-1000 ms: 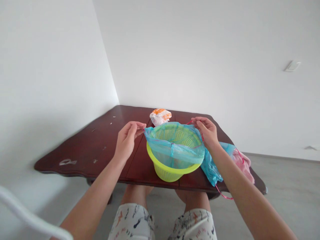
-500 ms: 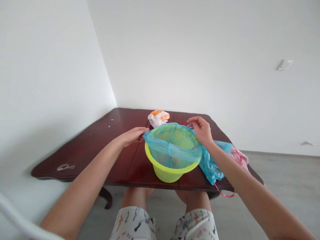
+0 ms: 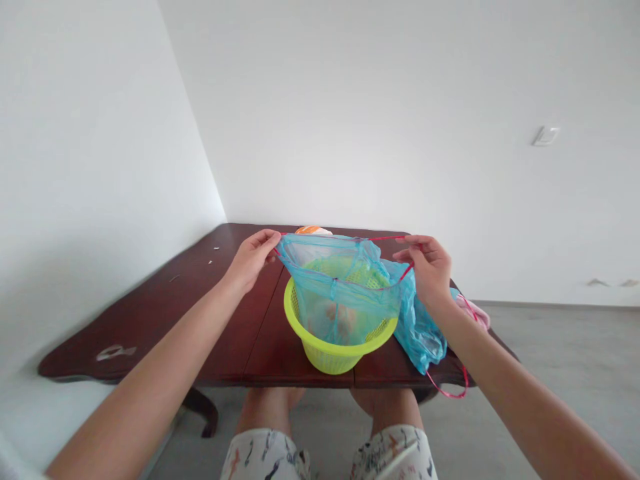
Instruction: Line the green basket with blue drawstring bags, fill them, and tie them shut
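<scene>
Since the thin sky-blue plastic drawstring bag [image 3: 320, 287] looks light, soft and easily torn, its corded hem seems the safest place to hold. Over the dark red wooden worktop [image 3: 150, 330], the left hand [image 3: 249, 261] has its fingers curled, pinching one corner of the hem. The bag sags into a stiff-looking lime-green plastic mesh basket [image 3: 330, 357], with a white-and-orange packet [image 3: 311, 230] just behind. The right hand [image 3: 425, 270] pinches the thin red cord [image 3: 395, 283] between its fingers, beside loose blue plastic [image 3: 417, 333] and a pink cloth [image 3: 473, 310].
</scene>
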Demonstrator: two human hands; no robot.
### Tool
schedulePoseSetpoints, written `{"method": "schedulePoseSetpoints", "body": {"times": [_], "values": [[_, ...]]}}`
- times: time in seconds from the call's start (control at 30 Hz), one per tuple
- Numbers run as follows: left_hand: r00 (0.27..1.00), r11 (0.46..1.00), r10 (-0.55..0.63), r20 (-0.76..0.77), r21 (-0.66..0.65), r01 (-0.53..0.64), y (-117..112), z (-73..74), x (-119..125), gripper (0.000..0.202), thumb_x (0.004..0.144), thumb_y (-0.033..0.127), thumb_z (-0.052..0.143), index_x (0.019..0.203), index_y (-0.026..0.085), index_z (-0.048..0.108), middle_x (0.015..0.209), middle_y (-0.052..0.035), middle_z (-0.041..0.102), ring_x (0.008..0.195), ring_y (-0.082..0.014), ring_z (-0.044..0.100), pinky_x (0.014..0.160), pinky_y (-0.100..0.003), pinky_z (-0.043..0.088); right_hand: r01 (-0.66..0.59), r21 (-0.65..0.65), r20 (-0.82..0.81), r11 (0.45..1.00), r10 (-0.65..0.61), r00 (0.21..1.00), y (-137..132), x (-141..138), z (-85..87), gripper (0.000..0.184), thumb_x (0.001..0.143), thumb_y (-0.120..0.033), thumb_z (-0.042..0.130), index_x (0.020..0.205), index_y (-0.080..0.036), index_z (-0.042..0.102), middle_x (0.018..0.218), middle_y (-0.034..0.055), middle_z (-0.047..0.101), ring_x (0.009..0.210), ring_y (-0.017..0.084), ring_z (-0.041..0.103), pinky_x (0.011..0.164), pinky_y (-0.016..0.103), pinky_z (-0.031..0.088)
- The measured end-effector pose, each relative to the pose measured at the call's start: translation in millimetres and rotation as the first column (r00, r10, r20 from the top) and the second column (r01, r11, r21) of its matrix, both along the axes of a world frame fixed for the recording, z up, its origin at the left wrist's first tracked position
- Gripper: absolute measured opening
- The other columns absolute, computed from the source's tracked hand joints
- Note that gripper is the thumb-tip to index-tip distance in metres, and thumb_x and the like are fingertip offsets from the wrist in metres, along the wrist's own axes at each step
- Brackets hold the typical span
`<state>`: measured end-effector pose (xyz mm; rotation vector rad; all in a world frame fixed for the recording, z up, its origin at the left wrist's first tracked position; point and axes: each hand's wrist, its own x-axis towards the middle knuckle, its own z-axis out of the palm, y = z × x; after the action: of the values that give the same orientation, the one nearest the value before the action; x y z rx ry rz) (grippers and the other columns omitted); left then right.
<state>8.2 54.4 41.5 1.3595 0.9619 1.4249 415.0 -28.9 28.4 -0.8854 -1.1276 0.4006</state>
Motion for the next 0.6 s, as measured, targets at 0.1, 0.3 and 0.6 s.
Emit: {"method": "schedulePoseSetpoints", "body": {"times": [0.1, 0.3, 0.6], "values": [[0.991, 0.999, -0.048, -0.123, 0.006, 0.049, -17, 13.7, -17, 0.063, 0.079, 0.077, 0.103, 0.089, 0.021, 0.077, 0.075, 0.0017, 0.067, 0.067, -0.0134, 0.055, 0.065, -0.025, 0.047, -0.073, -0.003, -0.040, 0.997, 0.073, 0.997, -34, 11, 10.7, 0.018, 0.100, -0.032, 0.085, 0.115, -0.027, 0.076, 0.109, 0.0007, 0.088, 0.054, 0.010, 0.070, 0.055, 0.026, 0.058], [0.930, 0.993, -0.006, -0.368, 0.110, 0.050, -45, 46.0, -38, 0.068, 0.089, 0.089, 0.090, 0.087, 0.022, 0.077, 0.082, -0.0025, 0.072, 0.074, -0.0184, 0.062, 0.070, -0.028, 0.051, -0.229, -0.103, -0.042, 0.968, 0.226, 0.973, -81, 25, 37.6, 0.030, 0.098, -0.042, 0.098, 0.118, -0.030, 0.078, 0.090, -0.0007, 0.084, 0.052, 0.014, 0.069, 0.050, 0.027, 0.056], [0.976, 0.982, -0.050, -0.212, 0.166, 0.086, -81, 81.8, -21, 0.063, 0.095, 0.083, 0.091, 0.095, 0.022, 0.074, 0.071, 0.0015, 0.063, 0.067, -0.0159, 0.058, 0.066, -0.026, 0.050, -0.405, -0.189, 0.017, 0.895, 0.415, 0.910, -114, -2, 70.6, 0.051, 0.117, -0.059, 0.072, 0.079, -0.024, 0.076, 0.055, 0.0022, 0.064, 0.051, 0.018, 0.063, 0.054, 0.030, 0.052]]}}
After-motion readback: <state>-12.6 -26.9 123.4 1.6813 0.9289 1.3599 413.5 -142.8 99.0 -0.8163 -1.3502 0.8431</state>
